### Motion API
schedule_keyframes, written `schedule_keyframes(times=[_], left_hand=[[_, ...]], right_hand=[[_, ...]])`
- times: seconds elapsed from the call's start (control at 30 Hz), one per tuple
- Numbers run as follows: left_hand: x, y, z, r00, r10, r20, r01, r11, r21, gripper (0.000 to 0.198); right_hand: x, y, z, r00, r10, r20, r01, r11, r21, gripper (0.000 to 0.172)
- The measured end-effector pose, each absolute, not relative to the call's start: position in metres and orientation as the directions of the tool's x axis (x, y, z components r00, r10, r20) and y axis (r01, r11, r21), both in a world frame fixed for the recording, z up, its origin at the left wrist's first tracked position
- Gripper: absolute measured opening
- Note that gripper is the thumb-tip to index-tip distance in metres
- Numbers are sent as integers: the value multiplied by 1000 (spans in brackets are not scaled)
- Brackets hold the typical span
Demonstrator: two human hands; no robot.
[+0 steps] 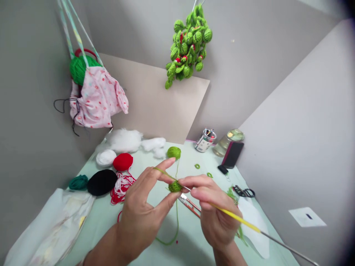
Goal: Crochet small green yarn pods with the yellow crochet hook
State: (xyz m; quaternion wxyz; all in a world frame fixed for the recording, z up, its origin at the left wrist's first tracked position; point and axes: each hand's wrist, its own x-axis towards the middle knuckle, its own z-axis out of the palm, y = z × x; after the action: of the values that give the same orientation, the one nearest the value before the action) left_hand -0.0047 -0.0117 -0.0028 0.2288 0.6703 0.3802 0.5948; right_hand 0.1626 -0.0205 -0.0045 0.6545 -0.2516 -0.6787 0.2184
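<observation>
Between the thumb and fingers of my left hand (pixel 145 207) is a small green crochet piece (pixel 175 186). Green yarn runs over the raised index finger of that hand. My right hand (pixel 215 205) grips a crochet hook (pixel 235 217) with a yellow handle, its metal tip at the crochet piece and its long grey rear end pointing to the lower right. A strand leads up to a green yarn ball (pixel 173 152) behind my hands, and a green tail loops down below them. Partly hidden behind my right hand lies an orange-handled tool (pixel 191 207).
Left on the table are white stuffing (pixel 124 140), a red yarn ball (pixel 123 162), a black yarn ball (pixel 102 182) and folded cloth (pixel 66 225). Right are a pen jar (pixel 205 141), a phone (pixel 233 155) and scissors (pixel 244 191). Crocheted green pieces (pixel 188 44) hang above.
</observation>
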Motion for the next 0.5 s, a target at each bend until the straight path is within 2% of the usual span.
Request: schedule_keyframes(times=[0.2, 0.4, 0.5], left_hand=[[-6, -9, -5, 48, 693, 720, 200, -712, 673, 60], [-3, -12, -7, 6, 759, 651, 216, -637, 740, 58], [-2, -13, -6, -12, 748, 664, 212, -647, 733, 58]], right_hand=[[171, -19, 0, -42, 742, 669, -32, 668, -743, 22], [163, -21, -1, -17, 614, 789, 117, 785, -608, 23], [161, -21, -3, -13, 626, 780, 87, 778, -622, 24]])
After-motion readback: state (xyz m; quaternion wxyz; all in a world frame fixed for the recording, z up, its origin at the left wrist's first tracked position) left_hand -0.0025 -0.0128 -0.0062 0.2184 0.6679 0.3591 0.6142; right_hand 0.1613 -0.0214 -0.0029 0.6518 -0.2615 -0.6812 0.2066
